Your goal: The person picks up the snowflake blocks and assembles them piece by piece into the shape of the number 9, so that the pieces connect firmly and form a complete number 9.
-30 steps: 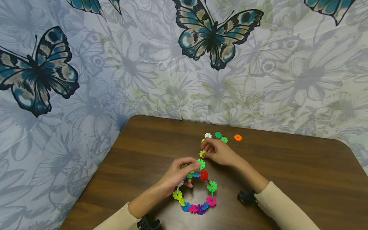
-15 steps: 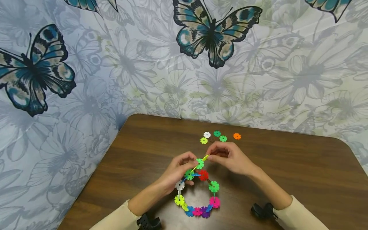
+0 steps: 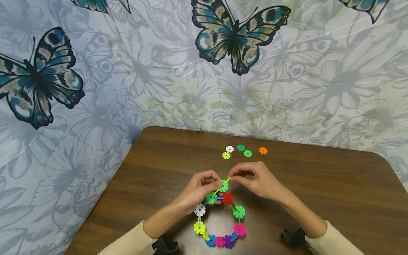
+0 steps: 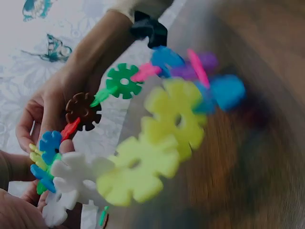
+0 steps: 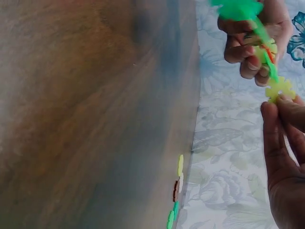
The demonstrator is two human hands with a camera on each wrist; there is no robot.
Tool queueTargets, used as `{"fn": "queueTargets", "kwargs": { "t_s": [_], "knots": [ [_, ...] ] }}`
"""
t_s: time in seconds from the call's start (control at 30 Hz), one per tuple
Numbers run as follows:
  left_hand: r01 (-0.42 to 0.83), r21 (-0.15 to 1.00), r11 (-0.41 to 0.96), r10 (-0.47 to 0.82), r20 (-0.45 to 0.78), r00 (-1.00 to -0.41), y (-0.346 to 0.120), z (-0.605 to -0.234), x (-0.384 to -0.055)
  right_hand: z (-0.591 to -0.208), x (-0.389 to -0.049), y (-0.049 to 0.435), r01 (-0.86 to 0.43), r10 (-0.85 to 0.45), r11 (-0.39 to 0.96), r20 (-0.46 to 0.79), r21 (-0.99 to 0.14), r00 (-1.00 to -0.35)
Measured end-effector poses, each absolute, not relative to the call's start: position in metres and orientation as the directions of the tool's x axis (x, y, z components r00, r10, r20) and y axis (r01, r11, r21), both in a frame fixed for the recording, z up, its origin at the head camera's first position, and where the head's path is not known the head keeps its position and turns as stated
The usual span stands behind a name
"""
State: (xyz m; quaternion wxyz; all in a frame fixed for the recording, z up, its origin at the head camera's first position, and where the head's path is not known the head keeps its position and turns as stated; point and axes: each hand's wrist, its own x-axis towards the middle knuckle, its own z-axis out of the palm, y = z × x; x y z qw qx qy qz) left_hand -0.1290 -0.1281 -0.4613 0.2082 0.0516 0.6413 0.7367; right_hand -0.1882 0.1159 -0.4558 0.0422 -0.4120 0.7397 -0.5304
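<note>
A ring-shaped chain of notched plastic interlocking discs hangs from my left hand (image 3: 199, 189), which pinches the green disc (image 3: 224, 186) at its top. My right hand (image 3: 259, 180) pinches a yellow disc (image 5: 279, 88) edge-on at that green disc's rim. In the right wrist view, the yellow disc meets a green piece at its notch. Around the chain run a red disc (image 3: 227, 198), a pink disc (image 3: 240, 230), a purple disc (image 3: 229, 241) and a white disc (image 3: 199, 210). Large yellow discs (image 4: 138, 169) of the chain come close to the left wrist camera.
Loose discs lie near the wooden table's (image 3: 318, 184) back edge: white (image 3: 230, 149), yellow (image 3: 226, 156), brown (image 3: 236, 154), two green (image 3: 247, 153) and, apart to the right, orange (image 3: 263, 151). Behind stands a wall covering (image 3: 178, 88) with butterflies and flowers.
My right hand has moved right and slightly down, turning the yellow disc edge-on and bringing it to the green disc. The chain has shifted slightly down while my left hand keeps its pinch.
</note>
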Motion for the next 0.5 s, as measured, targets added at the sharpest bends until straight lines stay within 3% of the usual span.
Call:
{"fn": "queueTargets", "kwargs": {
  "t_s": [0.2, 0.4, 0.5],
  "knots": [
    [-0.248, 0.965, -0.091, 0.36, -0.2, -0.911, -0.128, -0.461, -0.125, -0.453, -0.184, 0.114, -0.62, -0.684, 0.105, 0.396, -0.777, -0.613],
    [-0.301, 0.949, -0.098, 0.348, -0.25, -0.903, -0.131, -0.464, -0.124, -0.453, -0.208, 0.114, -0.451, -0.789, 0.17, 0.153, -0.876, -0.595],
    [-0.312, 0.944, -0.106, 0.345, -0.259, -0.902, -0.131, -0.464, -0.124, -0.463, -0.231, 0.117, -0.441, -0.78, 0.278, 0.067, -0.854, -0.623]
  ]
}}
